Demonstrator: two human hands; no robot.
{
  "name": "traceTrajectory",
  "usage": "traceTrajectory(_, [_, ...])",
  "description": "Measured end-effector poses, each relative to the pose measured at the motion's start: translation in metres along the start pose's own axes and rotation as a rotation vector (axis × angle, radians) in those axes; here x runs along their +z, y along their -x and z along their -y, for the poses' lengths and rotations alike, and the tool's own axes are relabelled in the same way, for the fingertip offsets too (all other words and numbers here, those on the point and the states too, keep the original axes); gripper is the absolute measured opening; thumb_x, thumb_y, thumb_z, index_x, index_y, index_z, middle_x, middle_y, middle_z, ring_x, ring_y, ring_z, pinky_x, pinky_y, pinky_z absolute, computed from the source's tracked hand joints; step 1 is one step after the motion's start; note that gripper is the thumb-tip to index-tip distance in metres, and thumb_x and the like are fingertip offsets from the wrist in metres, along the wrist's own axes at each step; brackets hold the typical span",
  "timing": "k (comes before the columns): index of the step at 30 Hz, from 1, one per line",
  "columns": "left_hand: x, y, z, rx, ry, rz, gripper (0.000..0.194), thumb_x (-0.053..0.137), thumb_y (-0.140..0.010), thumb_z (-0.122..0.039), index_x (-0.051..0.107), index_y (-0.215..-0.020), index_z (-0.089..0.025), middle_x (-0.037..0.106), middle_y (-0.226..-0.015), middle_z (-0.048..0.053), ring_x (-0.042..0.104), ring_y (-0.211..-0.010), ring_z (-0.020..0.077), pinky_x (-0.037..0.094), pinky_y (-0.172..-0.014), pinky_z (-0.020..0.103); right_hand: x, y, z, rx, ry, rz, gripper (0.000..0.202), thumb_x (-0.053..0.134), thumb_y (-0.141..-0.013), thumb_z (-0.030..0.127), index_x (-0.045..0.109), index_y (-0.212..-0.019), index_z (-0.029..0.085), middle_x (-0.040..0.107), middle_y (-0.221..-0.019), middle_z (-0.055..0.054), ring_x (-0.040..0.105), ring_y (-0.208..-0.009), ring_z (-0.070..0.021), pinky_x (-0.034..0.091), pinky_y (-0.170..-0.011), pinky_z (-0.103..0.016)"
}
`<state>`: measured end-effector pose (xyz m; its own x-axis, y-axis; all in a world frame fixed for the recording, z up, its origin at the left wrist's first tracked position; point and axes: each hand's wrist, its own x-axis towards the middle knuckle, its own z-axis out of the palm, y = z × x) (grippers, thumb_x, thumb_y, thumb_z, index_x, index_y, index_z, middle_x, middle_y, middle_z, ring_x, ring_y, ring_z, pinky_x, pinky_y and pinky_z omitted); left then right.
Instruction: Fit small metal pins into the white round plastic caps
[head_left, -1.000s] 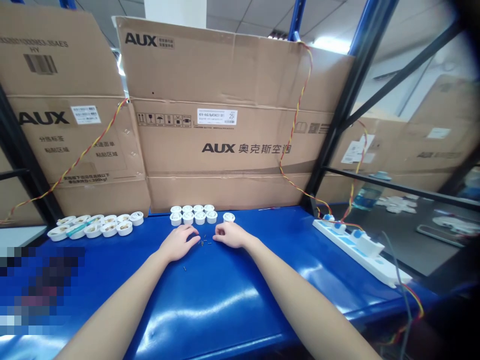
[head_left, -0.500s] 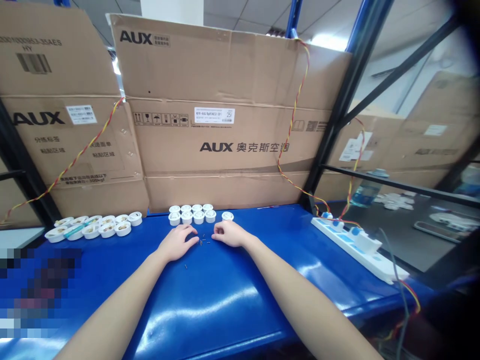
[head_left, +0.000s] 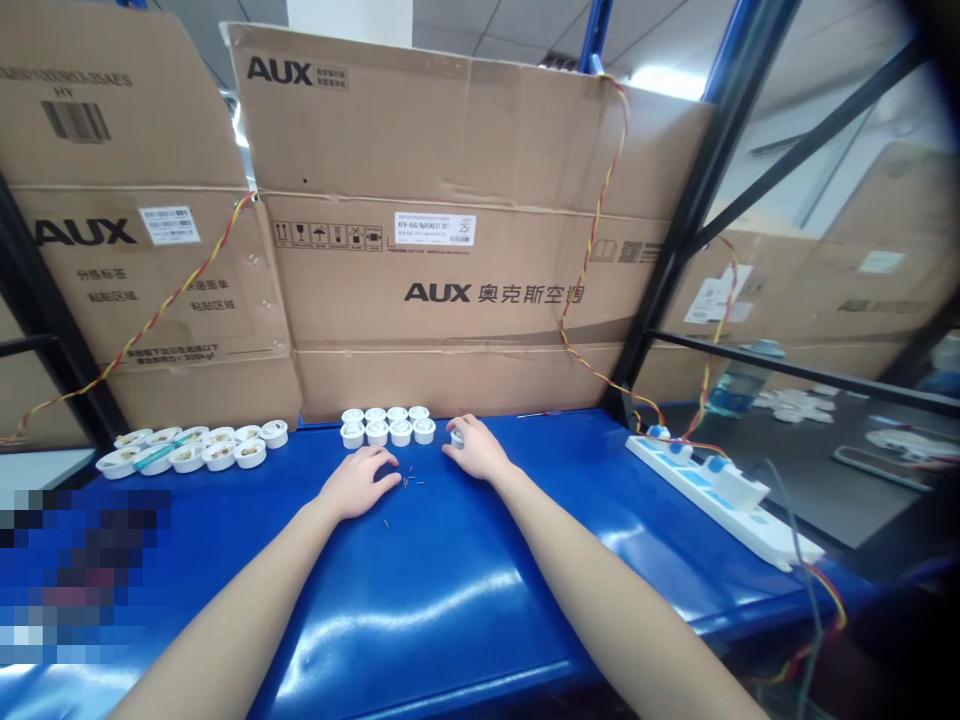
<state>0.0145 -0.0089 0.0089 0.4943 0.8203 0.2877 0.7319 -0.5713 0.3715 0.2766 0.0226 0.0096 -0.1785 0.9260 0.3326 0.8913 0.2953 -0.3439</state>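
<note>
Pins (head_left: 406,484) lay within easy reach of loosely spread left hand (head_left: 364,483); right hand (head_left: 478,450) curled over white cup (head_left: 456,438), grip unclear.

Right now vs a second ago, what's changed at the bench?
The right hand has moved forward from beside the pin cluster to the lone white cup, its fingers at the cup, partly covering it; a firm grip can't be confirmed. The stray pin has shifted right and slightly forward. Unchanged: left hand by the cluster, the eight grouped cups, power strip.
</note>
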Motion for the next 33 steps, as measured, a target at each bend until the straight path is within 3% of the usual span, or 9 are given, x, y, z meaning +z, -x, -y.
traceTrajectory(5, [0.001,0.0,0.002,0.016,0.004,-0.003,0.031,0.049,-0.089,-0.046,0.065,-0.106,-0.026,0.062,-0.117,0.005,0.056,-0.111,0.0258,0.043,-0.099,0.042,-0.002,-0.001,0.002,0.025,0.079,0.051,0.029,0.065,-0.079,0.035,0.063,-0.105,0.022,0.062,-0.11,-0.009,0.059,-0.099,-0.0233,0.043,-0.08,-0.03])
traceTrajectory(9, [0.0,0.0,0.001,0.019,-0.007,-0.012,0.031,0.048,-0.089,-0.047,0.064,-0.107,-0.027,0.062,-0.119,0.005,0.056,-0.113,0.0264,0.044,-0.099,0.042,-0.014,-0.001,0.007,0.159,0.122,0.047,0.026,0.061,-0.082,0.046,0.068,-0.092,0.022,0.069,-0.097,-0.01,0.063,-0.088,-0.0252,0.043,-0.073,-0.031])
traceTrajectory(12, [-0.005,0.0,-0.005,0.064,-0.018,-0.142,0.033,0.05,-0.089,-0.042,0.059,-0.116,-0.025,0.056,-0.128,0.007,0.051,-0.121,0.0268,0.041,-0.103,0.043,-0.026,0.002,0.022,0.203,0.061,-0.027,0.035,0.053,-0.087,0.053,0.068,-0.091,0.023,0.07,-0.093,-0.01,0.063,-0.086,-0.0246,0.043,-0.072,-0.031])
traceTrajectory(15, [-0.01,0.002,-0.016,0.141,-0.021,-0.302,0.045,0.056,-0.086,-0.04,0.049,-0.128,-0.023,0.052,-0.133,0.01,0.047,-0.126,0.0271,0.037,-0.108,0.044,-0.03,0.008,0.05,0.02,-0.101,-0.106,0.035,0.046,-0.091,0.053,0.064,-0.1,0.024,0.068,-0.101,-0.006,0.062,-0.091,-0.0206,0.043,-0.078,-0.029])
traceTrajectory(17, [-0.012,0.003,-0.022,0.211,-0.021,-0.279,0.057,0.062,-0.082,-0.043,0.045,-0.131,-0.021,0.052,-0.135,0.011,0.047,-0.126,0.0281,0.038,-0.108,0.043,-0.026,0.014,0.072,-0.093,-0.23,-0.146,0.035,0.043,-0.093,0.05,0.058,-0.113,0.025,0.064,-0.114,-0.005,0.06,-0.099,-0.0195,0.043,-0.086,-0.03])
traceTrajectory(20, [-0.013,0.004,-0.026,0.198,-0.011,-0.238,0.056,0.059,-0.082,-0.04,0.044,-0.133,-0.021,0.055,-0.133,0.01,0.051,-0.124,0.0277,0.042,-0.105,0.041,-0.013,0.021,0.1,-0.13,-0.393,-0.116,0.046,0.041,-0.094,0.05,0.043,-0.132,0.024,0.054,-0.13,-0.008,0.056,-0.11,-0.0212,0.042,-0.094,-0.034])
traceTrajectory(25, [-0.016,0.003,-0.022,0.168,-0.083,-0.209,0.049,0.054,-0.081,-0.024,0.047,-0.13,-0.022,0.059,-0.13,0.008,0.054,-0.121,0.0261,0.044,-0.102,0.038,0.003,0.027,0.116,-0.223,-0.507,-0.021,0.054,0.039,-0.095,0.049,0.032,-0.142,0.022,0.044,-0.14,-0.011,0.045,-0.127,-0.0214,0.036,-0.105,-0.036])
traceTrajectory(30, [-0.018,0.004,-0.015,-0.109,-0.084,-0.377,0.037,0.054,-0.082,-0.03,0.052,-0.118,-0.025,0.064,-0.118,0.006,0.061,-0.109,0.0273,0.049,-0.09,0.036,-0.009,0.027,0.103,-0.181,-0.38,-0.038,0.036,0.043,-0.095,0.042,0.056,-0.122,0.021,0.064,-0.111,-0.007,0.06,-0.097,-0.0194,0.044,-0.089,-0.033])
traceTrajectory(33, [-0.018,0.005,-0.006,-0.291,0.039,-0.507,0.033,0.054,-0.082,-0.033,0.05,-0.115,-0.026,0.068,-0.11,0.006,0.064,-0.102,0.0268,0.049,-0.084,0.034,-0.019,0.028,0.088,-0.372,-0.313,0.266,0.019,0.056,-0.088,0.033,0.069,-0.095,0.021,0.07,-0.09,-0.002,0.061,-0.079,-0.0153,0.045,-0.076,-0.026])
